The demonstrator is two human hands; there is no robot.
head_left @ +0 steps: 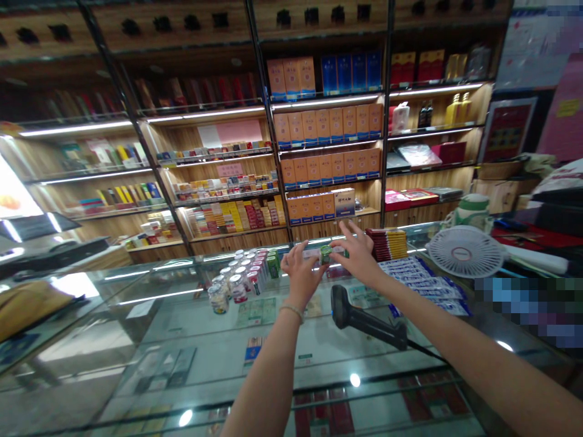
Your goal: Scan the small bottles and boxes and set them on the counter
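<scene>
A small green box (325, 255) stands between my two hands, above the far part of the glass counter. On its left side, my left hand (300, 274) holds it with curled fingers and thumb; a beaded bracelet (291, 312) circles that wrist. From the right, my right hand (357, 255) grips at it with the thumb low and the fingers raised. My fingers partly cover the box and a pale item beside it. To the left stand more small green boxes (272, 264), along with rows of round white-lidded containers (237, 286).
A black barcode scanner (364, 318) lies on the glass counter (209, 364) below my hands. Blue-and-white packets (423, 282), a stack of red-and-yellow boxes (387, 244) and a white fan (465, 252) are on the right. Shelves with orange boxes (328, 169) stand behind.
</scene>
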